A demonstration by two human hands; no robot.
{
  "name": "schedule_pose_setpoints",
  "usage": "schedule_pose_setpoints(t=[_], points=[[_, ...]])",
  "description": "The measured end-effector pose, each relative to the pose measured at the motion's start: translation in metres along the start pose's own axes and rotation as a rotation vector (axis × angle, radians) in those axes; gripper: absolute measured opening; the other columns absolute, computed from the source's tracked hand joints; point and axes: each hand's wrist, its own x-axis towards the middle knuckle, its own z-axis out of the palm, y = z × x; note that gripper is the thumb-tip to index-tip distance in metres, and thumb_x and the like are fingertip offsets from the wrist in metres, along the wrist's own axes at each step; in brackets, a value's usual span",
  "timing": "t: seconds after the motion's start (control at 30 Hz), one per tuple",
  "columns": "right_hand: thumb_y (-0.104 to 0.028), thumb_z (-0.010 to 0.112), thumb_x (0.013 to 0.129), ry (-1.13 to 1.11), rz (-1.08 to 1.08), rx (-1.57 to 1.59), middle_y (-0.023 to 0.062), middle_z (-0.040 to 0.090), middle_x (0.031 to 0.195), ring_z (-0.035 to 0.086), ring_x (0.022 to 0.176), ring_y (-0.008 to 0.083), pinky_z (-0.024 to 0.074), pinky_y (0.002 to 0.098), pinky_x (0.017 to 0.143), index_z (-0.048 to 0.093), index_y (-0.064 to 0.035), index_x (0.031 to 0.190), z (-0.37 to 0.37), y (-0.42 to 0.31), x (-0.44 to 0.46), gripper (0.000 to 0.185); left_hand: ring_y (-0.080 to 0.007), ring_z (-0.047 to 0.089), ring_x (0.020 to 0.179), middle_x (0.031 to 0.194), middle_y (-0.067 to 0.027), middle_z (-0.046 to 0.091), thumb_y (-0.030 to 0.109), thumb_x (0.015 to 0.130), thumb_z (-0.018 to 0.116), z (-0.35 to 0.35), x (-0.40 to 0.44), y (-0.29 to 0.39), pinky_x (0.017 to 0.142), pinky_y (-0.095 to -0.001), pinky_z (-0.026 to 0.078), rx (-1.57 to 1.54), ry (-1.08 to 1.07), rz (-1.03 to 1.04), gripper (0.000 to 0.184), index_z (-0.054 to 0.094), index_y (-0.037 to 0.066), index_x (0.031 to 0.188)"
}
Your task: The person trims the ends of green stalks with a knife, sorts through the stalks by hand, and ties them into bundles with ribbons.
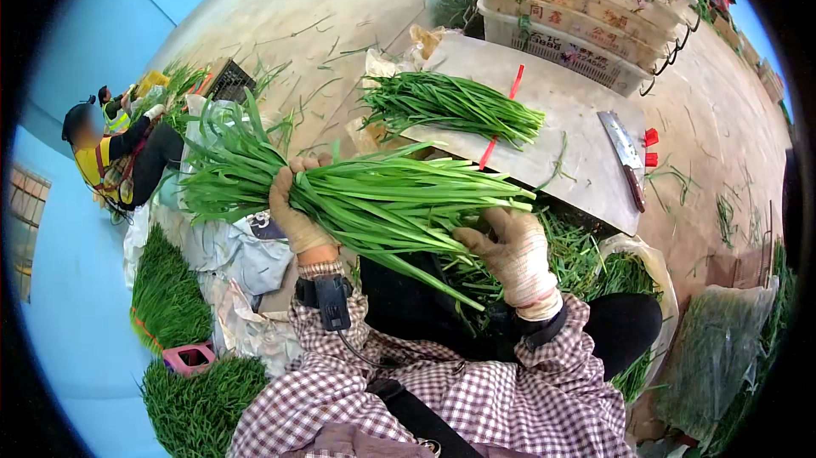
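Note:
A loose bunch of garlic chives (382, 194) spans the space in front of my chest, leaf tips to the left and pale cut ends to the right. Wrapped round its middle is my left hand (297, 203), in a beige glove. My right hand (514, 258), also gloved, is at the cut ends, thumb and fingers curled together against the lower stems. Just beyond, another bunch of chives (455, 105) lies on a grey board (586, 152), with a red tie strip (517, 82) under it. A knife (623, 156) with a wooden handle rests at the board's right side.
White stacked crates (569, 24) stand behind the board. Red ties (651, 147) sit by the knife. Chive scraps (565, 245) fill a sack below my right hand. Chive piles (170, 288) and a pink holder (189, 359) are at left. Other people (110, 152) sit farther left.

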Motion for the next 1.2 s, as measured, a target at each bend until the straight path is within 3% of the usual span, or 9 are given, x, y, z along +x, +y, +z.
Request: schedule_pose_setpoints(t=[0.13,0.23,0.4,0.63,0.93,1.0,1.1,1.13,1.2], points=[[-0.028,0.074,0.081,-0.123,0.022,0.236,0.0178,0.070,0.089,0.069,0.080,0.0250,0.0522,0.0334,0.070,0.068,0.0011,0.106,0.001,-0.009,0.006,0.039,-0.0191,0.063,0.084,0.085,-0.0041,0.065,0.024,0.085,0.067,0.007,-0.003,-0.004,0.097,-0.0414,0.047,-0.016,0.049,-0.039,0.018,0.062,0.006,0.084],[-0.030,0.073,0.081,-0.240,0.204,0.227,0.0186,0.069,0.091,0.068,0.085,0.0299,0.0515,0.0370,0.077,0.070,-0.0021,0.102,0.004,-0.016,0.012,0.034,-0.0188,0.064,0.084,0.084,-0.0044,0.066,0.024,0.085,0.067,-0.001,0.001,-0.008,0.095,-0.0408,0.048,-0.024,0.018,-0.051,0.019,0.063,0.006,0.084],[-0.012,0.068,0.087,-0.312,0.356,0.799,-0.0014,0.063,0.081,0.054,0.077,0.0075,0.0472,0.0249,0.071,0.067,-0.0007,0.092,0.009,-0.007,0.008,0.013,-0.0193,0.065,0.084,0.085,-0.0052,0.067,0.023,0.085,0.068,-0.004,0.002,-0.007,0.092,-0.0401,0.050,-0.027,0.037,-0.054,0.018,0.063,0.005,0.084],[-0.011,0.067,0.089,-0.436,0.180,0.815,-0.0001,0.061,0.084,0.054,0.080,0.0088,0.0469,0.0255,0.074,0.063,-0.0014,0.094,0.011,0.005,0.000,0.012,-0.0219,0.066,0.084,0.086,-0.0090,0.069,0.018,0.086,0.065,-0.022,0.013,-0.005,0.100,-0.0433,0.047,-0.083,-0.015,-0.063,0.014,0.066,0.004,0.085],[-0.013,0.065,0.090,-0.424,0.279,0.790,0.0031,0.066,0.091,0.059,0.086,0.0111,0.0485,0.0268,0.078,0.067,0.0016,0.098,-0.006,0.006,-0.009,0.017,-0.0243,0.063,0.091,0.088,-0.0106,0.067,0.021,0.088,0.063,-0.029,0.016,-0.003,0.100,-0.0469,0.046,0.035,0.029,-0.009,0.019,0.064,0.003,0.084],[-0.010,0.063,0.090,-0.349,0.229,0.768,0.0025,0.064,0.086,0.057,0.079,0.0111,0.0470,0.0257,0.070,0.067,0.0014,0.093,-0.031,0.027,-0.023,0.013,-0.0249,0.062,0.093,0.088,-0.0096,0.066,0.023,0.088,0.063,-0.033,0.020,0.007,0.100,-0.0475,0.046,0.051,0.054,0.008,0.020,0.064,0.003,0.084],[-0.015,0.064,0.088,-0.299,0.503,1.039,-0.0009,0.055,0.071,0.049,0.064,0.0090,0.0404,0.0253,0.056,0.063,-0.0015,0.082,-0.058,0.079,-0.060,0.015,-0.0197,0.063,0.083,0.085,-0.0063,0.064,0.020,0.085,0.066,-0.023,0.018,0.020,0.103,-0.0443,0.045,-0.058,0.215,0.029,0.016,0.062,0.004,0.086],[-0.032,0.071,0.086,-0.313,0.455,0.992,-0.0031,0.051,0.065,0.039,0.051,0.0063,0.0292,0.0224,0.045,0.061,-0.0055,0.082,-0.053,0.108,-0.071,0.029,-0.0204,0.063,0.085,0.085,-0.0060,0.064,0.021,0.084,0.067,-0.032,0.022,0.024,0.103,-0.0450,0.045,-0.123,0.159,0.031,0.017,0.062,0.005,0.085],[-0.026,0.073,0.083,-0.536,0.452,-0.021,0.0066,0.067,0.090,0.063,0.076,0.0185,0.0494,0.0299,0.065,0.066,-0.0085,0.108,-0.055,0.125,-0.075,0.032,-0.0213,0.062,0.087,0.086,-0.0063,0.064,0.022,0.084,0.067,-0.031,0.022,0.029,0.103,-0.0453,0.045,-0.109,0.202,0.063,0.018,0.062,0.005,0.086]])
